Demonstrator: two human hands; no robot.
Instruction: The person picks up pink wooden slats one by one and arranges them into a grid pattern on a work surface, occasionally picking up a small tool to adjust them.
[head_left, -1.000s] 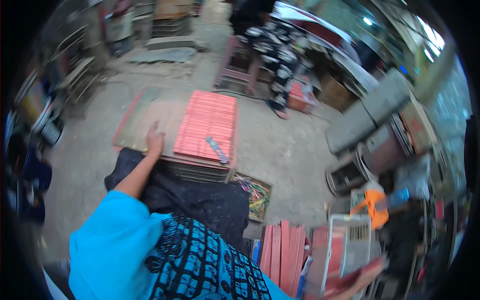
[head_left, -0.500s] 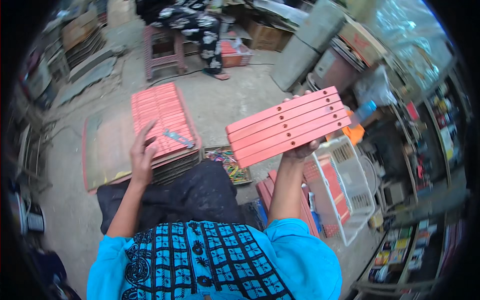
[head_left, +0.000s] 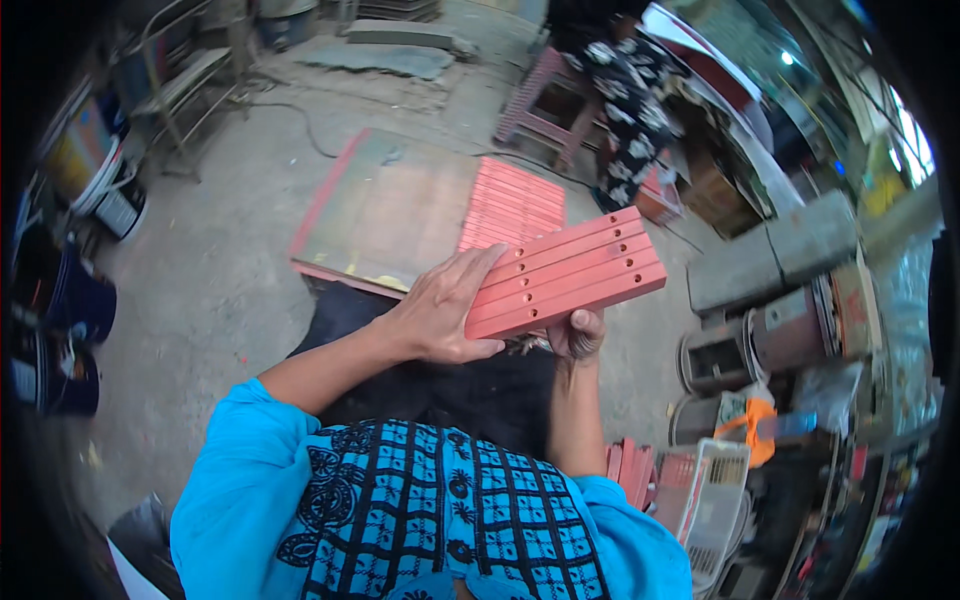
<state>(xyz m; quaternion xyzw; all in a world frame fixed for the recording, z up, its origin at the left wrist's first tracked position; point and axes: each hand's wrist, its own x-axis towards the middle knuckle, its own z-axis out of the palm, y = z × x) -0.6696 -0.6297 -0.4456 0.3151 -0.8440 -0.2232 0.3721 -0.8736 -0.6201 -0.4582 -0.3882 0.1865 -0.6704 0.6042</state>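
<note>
A block of several pink slats (head_left: 575, 268), packed side by side with rows of small dark holes, is held up in front of my chest. My left hand (head_left: 445, 305) is closed round its left end, thumb below and fingers over the far edge. From underneath, my right hand (head_left: 582, 337) grips the block near its right part; most of its fingers are hidden behind the slats. Beyond the block, more pink slats (head_left: 512, 203) lie in a row at the right part of a flat board with a pink edge (head_left: 395, 205).
A white plastic basket (head_left: 722, 480) stands at my lower right, beside a pile of pink pieces (head_left: 630, 470). Farther off, a person in patterned black trousers (head_left: 640, 110) is next to a pink stool (head_left: 545, 100). Paint buckets (head_left: 118, 205) line the left side.
My left hand has come off the slats on the board and taken hold of the block's left end. The block has moved nearer the middle of my body. The view has swung left.
</note>
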